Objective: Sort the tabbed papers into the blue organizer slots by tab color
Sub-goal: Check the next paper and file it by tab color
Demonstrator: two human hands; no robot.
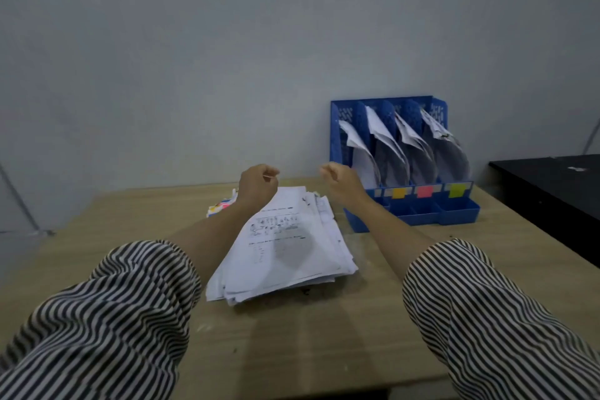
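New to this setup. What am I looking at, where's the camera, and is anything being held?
There is no machine: a person does the task bare-handed. The single picture comes from a camera worn on the head, looking forward and down. The left hand and right hand, in striped sleeves, are raised with fingers curled, holding nothing that I can make out. Below them a stack of printed papers lies on a wooden table. Right of it stands the blue organizer, papers already in its slots, with yellow, pink and green labels on the front.
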